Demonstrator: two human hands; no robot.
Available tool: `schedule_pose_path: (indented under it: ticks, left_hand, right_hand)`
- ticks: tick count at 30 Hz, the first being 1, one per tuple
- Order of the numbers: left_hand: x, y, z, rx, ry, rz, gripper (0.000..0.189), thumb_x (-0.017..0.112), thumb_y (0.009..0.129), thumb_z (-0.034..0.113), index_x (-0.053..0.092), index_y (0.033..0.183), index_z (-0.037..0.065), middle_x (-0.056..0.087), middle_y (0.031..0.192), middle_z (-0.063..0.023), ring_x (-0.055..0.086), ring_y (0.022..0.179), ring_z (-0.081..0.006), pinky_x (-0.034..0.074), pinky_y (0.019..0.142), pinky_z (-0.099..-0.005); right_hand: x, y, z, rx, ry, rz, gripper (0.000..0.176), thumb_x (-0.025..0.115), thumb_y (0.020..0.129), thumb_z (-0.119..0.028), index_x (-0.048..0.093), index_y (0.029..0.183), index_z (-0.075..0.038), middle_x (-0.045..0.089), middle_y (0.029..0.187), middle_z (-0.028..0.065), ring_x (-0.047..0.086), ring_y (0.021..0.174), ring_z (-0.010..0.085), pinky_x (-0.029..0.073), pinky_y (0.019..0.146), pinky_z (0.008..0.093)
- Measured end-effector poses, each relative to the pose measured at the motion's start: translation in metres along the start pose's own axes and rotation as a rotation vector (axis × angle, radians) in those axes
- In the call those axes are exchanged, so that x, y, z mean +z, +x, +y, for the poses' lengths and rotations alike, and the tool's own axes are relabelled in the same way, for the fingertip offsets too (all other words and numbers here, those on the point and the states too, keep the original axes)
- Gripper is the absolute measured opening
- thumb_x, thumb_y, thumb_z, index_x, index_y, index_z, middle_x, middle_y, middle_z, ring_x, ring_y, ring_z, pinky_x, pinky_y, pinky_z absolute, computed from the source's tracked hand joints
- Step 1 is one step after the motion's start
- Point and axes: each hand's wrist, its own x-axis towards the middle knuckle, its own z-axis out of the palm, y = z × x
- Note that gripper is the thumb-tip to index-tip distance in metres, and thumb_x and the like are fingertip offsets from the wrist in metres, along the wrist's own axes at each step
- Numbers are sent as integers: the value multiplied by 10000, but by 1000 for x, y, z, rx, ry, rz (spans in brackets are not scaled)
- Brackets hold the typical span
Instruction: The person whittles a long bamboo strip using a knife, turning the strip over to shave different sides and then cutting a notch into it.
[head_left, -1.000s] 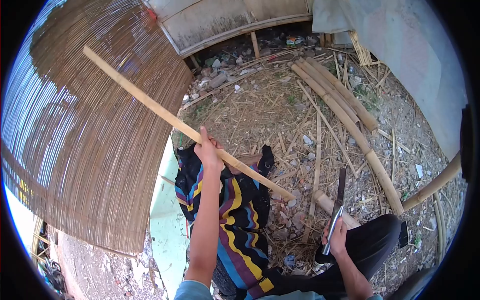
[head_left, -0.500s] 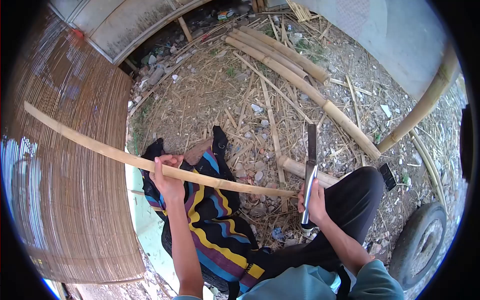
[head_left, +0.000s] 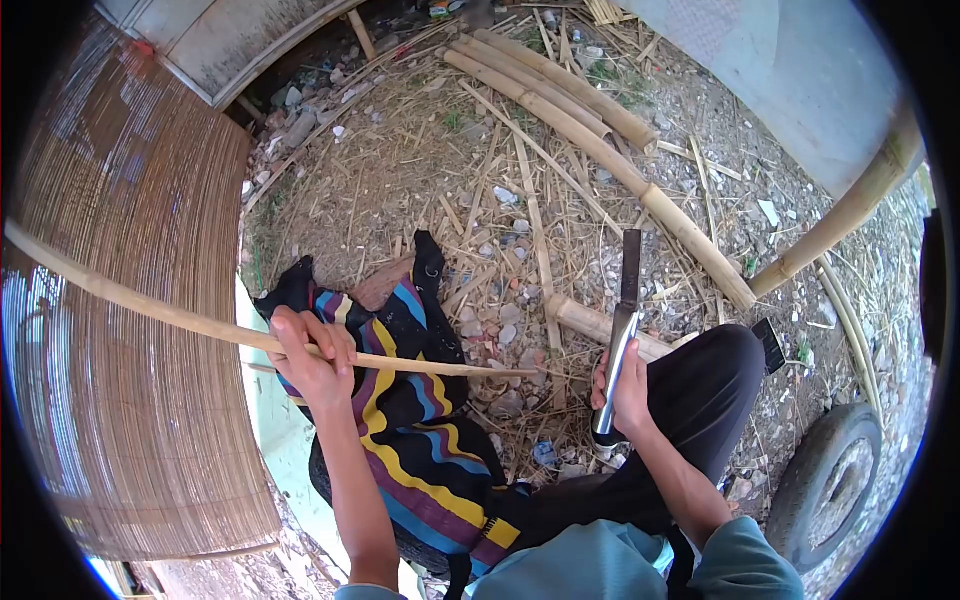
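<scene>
Left hand [head_left: 314, 362]: fingers curled, thumb against a long bamboo strip [head_left: 190, 322], which slants over the striped cloth [head_left: 425, 490]. Right hand [head_left: 622, 388]: closed round the metal handle of a knife [head_left: 631, 270], dark blade pointing away from the body. Ground [head_left: 390, 180]: dirt, strewn with straw and stones. Beyond the knife: bamboo poles [head_left: 640, 185], lying together. Left side: slatted screen [head_left: 150, 420]. Right side: tyre [head_left: 830, 485], beside a leaning bamboo pole [head_left: 840, 225]. Back: pale wall panels [head_left: 240, 50].
</scene>
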Motion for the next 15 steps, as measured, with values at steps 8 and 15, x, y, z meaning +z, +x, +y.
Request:
schedule_pose_path:
  ticks: [8,15]
  left_hand:
    - [-27,-26,-48,-117,-100,-90,353,392,962,262,333,657,94,355,454,-37,327,283,-121,331,310,-261]
    - [-23,-29,-49,-50,15,-160,368,422,939,263,346,621,95,362,482,-33,365,390,-130,367,432,-282]
  right_hand:
    - [1,1,0,54,56,-20,539,253,921,-553,434,822,-55,422,543,50,402,352,129,377,331,253]
    - [0,7,9,59,0,8,541,248,916,-565,424,815,-64,406,532,43,387,330,143,353,318,276]
